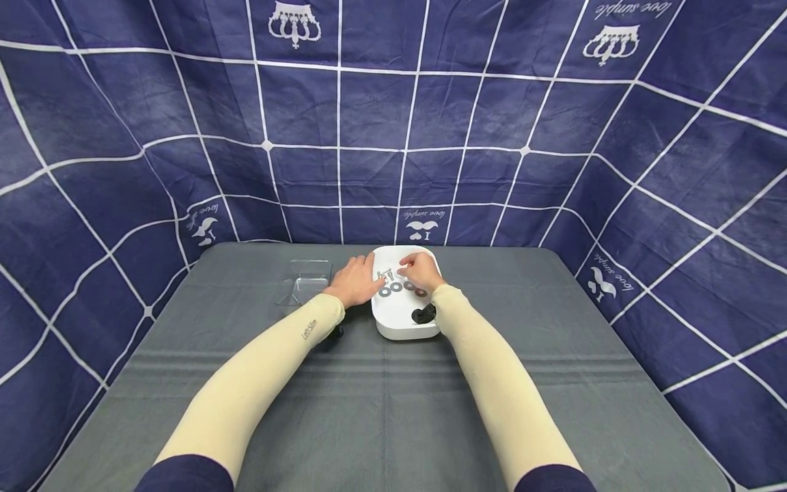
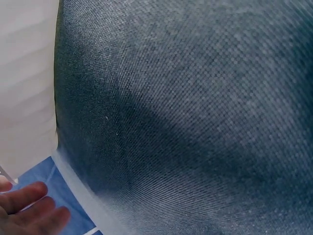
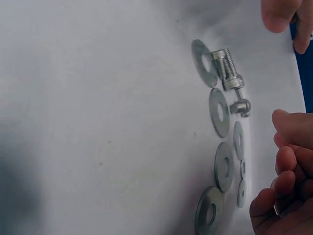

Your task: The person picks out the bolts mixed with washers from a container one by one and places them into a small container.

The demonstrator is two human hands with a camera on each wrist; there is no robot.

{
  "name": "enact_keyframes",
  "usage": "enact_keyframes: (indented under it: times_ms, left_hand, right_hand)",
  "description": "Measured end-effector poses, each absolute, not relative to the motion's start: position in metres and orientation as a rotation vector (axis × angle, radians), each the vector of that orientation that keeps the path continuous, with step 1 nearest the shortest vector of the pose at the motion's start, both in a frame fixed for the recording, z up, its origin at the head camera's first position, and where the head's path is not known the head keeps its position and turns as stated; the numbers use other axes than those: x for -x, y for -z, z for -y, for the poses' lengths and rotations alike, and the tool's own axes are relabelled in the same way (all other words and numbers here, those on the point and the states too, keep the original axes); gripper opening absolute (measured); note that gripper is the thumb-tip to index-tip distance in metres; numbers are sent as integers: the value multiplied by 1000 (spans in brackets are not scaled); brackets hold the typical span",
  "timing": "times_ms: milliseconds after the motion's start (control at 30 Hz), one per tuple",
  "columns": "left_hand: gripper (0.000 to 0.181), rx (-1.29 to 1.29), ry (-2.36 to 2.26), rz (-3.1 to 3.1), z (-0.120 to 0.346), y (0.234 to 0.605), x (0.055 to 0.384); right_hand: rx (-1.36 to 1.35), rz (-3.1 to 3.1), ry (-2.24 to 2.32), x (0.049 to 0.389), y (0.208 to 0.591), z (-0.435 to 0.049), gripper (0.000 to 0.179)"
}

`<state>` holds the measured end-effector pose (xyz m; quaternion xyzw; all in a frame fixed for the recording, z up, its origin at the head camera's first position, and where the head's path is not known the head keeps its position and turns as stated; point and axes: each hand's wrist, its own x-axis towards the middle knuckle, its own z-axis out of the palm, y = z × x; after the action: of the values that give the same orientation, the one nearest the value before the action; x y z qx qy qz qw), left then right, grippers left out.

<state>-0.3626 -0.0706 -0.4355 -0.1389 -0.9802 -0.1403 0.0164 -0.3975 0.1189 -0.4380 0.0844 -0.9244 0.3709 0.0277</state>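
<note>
A white tray with rounded corners holds metal hardware. My left hand rests at its left edge, thumb over the rim and fingers extended; in the left wrist view its fingertips show beyond the tray corner. My right hand is over the tray's far half with curled fingers, close beside a line of small washers; I cannot tell whether it pinches something. Several large flat washers lie in a curved row. Socket-head screws lie by the row's end.
Clear plastic containers stand on the grey cloth-covered table, left of my left hand. A black object shows at my right wrist, over the tray's near right corner. Blue gridded curtains enclose the back and sides.
</note>
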Motion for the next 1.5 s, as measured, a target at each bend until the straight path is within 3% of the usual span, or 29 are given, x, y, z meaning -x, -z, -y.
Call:
enact_keyframes:
  times_ms: [567,1500]
  left_hand:
    - [80,400,377,3077,74,435,360]
    - [79,407,352,3088,69,434,362]
  right_hand:
    - [-9,2908,-1373,397,451,-110,17]
    - [-101,2901,-1212,405,463,-109,15]
